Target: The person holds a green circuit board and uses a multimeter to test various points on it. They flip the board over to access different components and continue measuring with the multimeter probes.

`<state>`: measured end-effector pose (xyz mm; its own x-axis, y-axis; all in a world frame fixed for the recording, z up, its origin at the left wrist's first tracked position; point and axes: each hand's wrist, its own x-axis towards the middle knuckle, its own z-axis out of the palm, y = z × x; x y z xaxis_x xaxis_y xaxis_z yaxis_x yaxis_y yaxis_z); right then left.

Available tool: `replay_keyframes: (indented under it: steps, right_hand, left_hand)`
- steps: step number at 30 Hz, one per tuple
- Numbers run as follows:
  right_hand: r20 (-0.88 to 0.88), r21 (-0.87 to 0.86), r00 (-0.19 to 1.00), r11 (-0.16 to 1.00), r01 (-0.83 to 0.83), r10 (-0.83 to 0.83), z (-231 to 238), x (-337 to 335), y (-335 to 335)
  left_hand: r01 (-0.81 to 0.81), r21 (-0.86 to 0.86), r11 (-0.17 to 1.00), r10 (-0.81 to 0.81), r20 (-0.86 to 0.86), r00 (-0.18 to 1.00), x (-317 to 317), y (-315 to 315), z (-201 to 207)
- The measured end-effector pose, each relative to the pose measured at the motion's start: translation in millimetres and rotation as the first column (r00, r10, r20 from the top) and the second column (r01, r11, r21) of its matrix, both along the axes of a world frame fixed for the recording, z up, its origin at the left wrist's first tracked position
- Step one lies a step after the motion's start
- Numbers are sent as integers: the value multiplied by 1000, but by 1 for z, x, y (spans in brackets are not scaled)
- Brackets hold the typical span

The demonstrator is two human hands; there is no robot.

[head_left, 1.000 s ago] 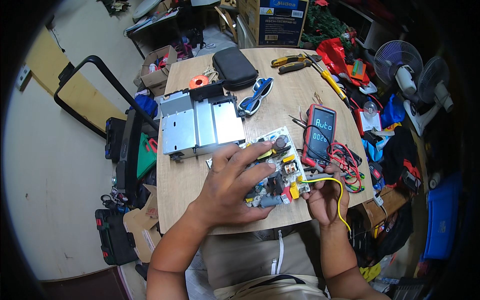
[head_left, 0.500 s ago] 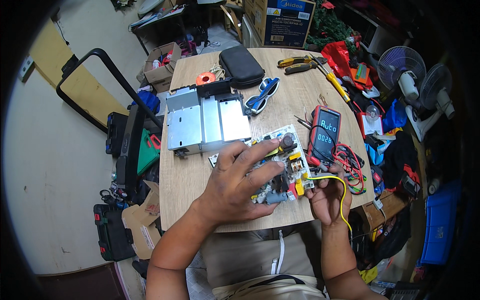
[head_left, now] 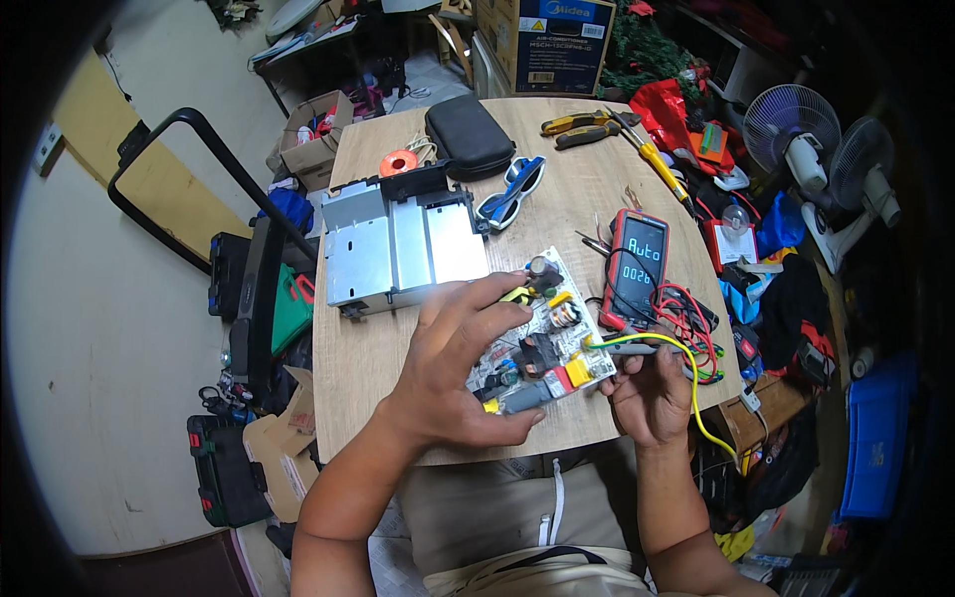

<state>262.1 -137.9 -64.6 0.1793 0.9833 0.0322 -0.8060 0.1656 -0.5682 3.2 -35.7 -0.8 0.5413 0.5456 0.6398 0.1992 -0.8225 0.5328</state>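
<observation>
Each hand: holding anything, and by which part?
Left hand grips the circuit board from above, fingers across its edges. Right hand pinches the yellow-wired probe along its shaft.

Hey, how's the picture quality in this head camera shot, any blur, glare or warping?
Head view: fisheye bends the round table edge and blackens the corners; even indoor light, soft shadows; mild glare on the metal chassis; left hand, circuit board and right hand look sharp; the far clutter is small and hard to read.

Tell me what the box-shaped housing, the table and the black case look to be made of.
Housing: likely bare sheet metal, dull silver with folded edges and punched holes. Table: wood or wood-look laminate, pale with visible grain, matte. Black case: probably fabric-covered, soft-looking, matte, with rounded corners.
</observation>
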Motion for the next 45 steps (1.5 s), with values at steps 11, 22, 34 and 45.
replay_keyframes:
  steps: [11, 22, 34, 45]
  right_hand:
    - [-34, 81, 997, 995, -62, 65, 1, 2, 4]
    - [-57, 85, 996, 995, -62, 66, 1, 1, 3]
    - [-46, 91, 996, 993, -72, 77, 0, 1, 1]
    - [-16, 104, 996, 991, -90, 92, -2, 2, 1]
  left_hand:
    - [951, -287, -115, 384, 870, 309, -16, 4, -11]
    - [956, -276, -97, 422, 859, 291, -20, 9, -23]
    - [960, -211, -183, 393, 880, 268, -28, 18, -38]
    - [917, -386, -101, 482, 787, 384, -26, 17, -36]
